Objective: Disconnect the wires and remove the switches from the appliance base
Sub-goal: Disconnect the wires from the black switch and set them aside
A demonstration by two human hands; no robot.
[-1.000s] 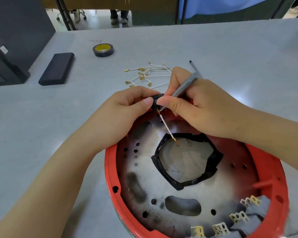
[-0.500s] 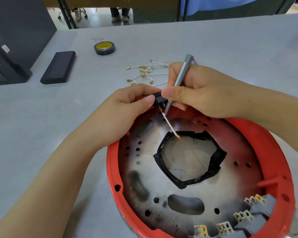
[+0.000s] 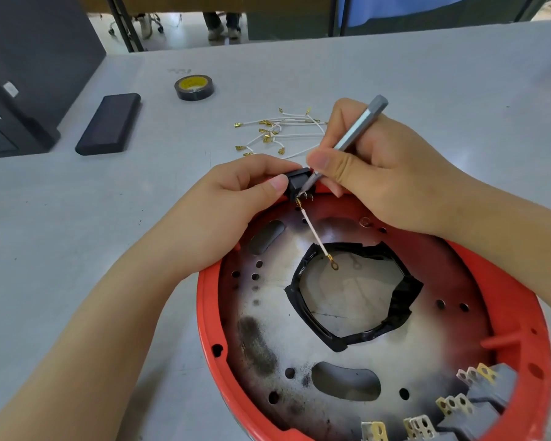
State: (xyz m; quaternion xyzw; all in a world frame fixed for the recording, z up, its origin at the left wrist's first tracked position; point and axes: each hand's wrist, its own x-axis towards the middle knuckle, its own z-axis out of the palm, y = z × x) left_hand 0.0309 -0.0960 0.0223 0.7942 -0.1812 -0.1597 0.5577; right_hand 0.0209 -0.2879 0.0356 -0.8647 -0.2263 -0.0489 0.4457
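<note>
The round red appliance base (image 3: 522, 316) lies open side up on the table, its scorched metal plate facing me. At its far rim my left hand (image 3: 223, 205) pinches a small black switch (image 3: 296, 183). My right hand (image 3: 385, 173) grips a grey screwdriver (image 3: 360, 127) like a pen, its tip on the switch's terminals. A white wire (image 3: 314, 232) with a gold ring terminal hangs from the switch over the central hole. Several grey switches (image 3: 487, 396) with metal tabs sit in the base's near right rim.
A pile of loose white wires with gold terminals (image 3: 277, 132) lies just beyond my hands. A roll of black tape (image 3: 194, 87) and a flat black case (image 3: 109, 124) lie farther left. A large dark box (image 3: 23, 68) stands at the table's left edge.
My right hand has tilted the screwdriver more upright, and its tip has settled on the switch terminals. My left hand keeps its pinch on the switch. The view has shifted slightly.
</note>
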